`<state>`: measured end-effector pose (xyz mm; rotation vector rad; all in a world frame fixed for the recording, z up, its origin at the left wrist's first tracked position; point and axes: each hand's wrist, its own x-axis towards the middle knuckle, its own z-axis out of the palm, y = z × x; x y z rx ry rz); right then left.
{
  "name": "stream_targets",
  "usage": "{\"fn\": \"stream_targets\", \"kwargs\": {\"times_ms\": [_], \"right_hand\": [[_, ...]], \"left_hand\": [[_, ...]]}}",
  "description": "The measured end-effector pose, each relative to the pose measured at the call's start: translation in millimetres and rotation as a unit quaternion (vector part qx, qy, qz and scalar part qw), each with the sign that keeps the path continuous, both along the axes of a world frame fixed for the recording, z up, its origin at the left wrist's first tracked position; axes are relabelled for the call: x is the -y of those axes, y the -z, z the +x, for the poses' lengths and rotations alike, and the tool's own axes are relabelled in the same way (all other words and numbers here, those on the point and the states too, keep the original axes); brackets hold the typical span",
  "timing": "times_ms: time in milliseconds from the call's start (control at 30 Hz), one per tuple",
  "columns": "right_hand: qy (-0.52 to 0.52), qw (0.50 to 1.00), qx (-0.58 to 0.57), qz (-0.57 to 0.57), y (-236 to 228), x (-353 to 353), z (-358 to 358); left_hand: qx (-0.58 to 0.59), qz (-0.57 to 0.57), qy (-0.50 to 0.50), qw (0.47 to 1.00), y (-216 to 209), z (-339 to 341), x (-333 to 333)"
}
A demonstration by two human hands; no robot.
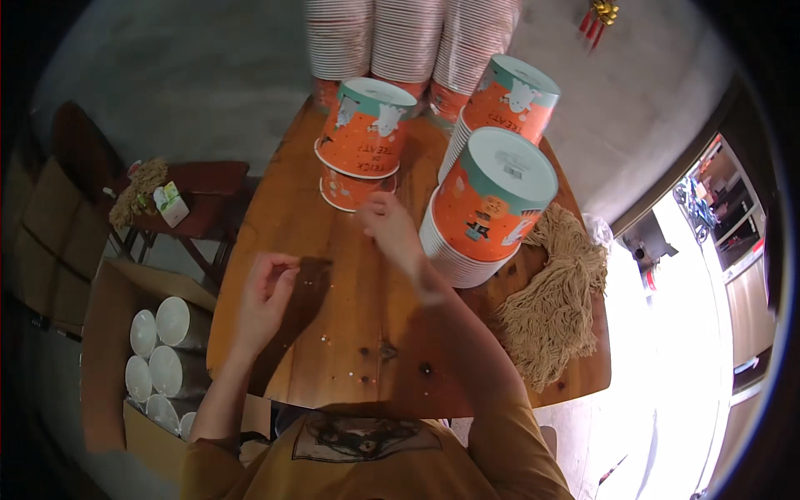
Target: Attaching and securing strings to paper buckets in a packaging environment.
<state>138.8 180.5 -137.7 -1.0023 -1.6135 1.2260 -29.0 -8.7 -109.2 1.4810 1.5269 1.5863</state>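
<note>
My left hand (pixel 265 300) hovers over the left part of the wooden table (pixel 333 367), its fingers bent and the thumb apart from them, with nothing seen in it. Farther in, my right hand (pixel 390 229) has its fingers curled closed beside the lower rim of a short stack of upside-down orange paper buckets (pixel 362 137). Whatever those fingers may hold is hidden. To the right of that hand stands a taller upside-down bucket stack (pixel 487 200), orange with a green band and white base. Another similar stack (pixel 512 96) is behind it.
Tall wrapped stacks of paper buckets (pixel 408 37) line the table's far end. A bundle of tan twine (pixel 554 300) lies at the right edge. On the floor at left, a cardboard box (pixel 108 367) holds several white-ended rolls or stacks. A dark red stool (pixel 204 183) stands behind it.
</note>
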Motion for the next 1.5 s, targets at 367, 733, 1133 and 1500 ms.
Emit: {"fn": "stream_targets", "kwargs": {"times_ms": [367, 733, 1133, 1500], "right_hand": [[0.203, 0.776, 0.330, 0.497, -141.1, 50.4, 141.0], [0.123, 0.857, 0.230, 0.445, -169.9, 33.0, 156.0], [0.033, 0.819, -0.061, 0.569, -230.0, 109.3, 158.9], [0.067, 0.941, 0.317, 0.098, -40.6, 90.7, 258.6]], "left_hand": [[-0.155, 0.028, 0.110, 0.981, 41.7, 97.3, -103.5], [-0.208, 0.066, 0.105, 0.970, 37.2, 118.8, -114.4], [0.257, 0.271, 0.252, 0.893, -82.7, 128.0, -65.3], [-0.200, -0.026, 0.078, 0.976, -95.9, 73.0, 21.7]]}}
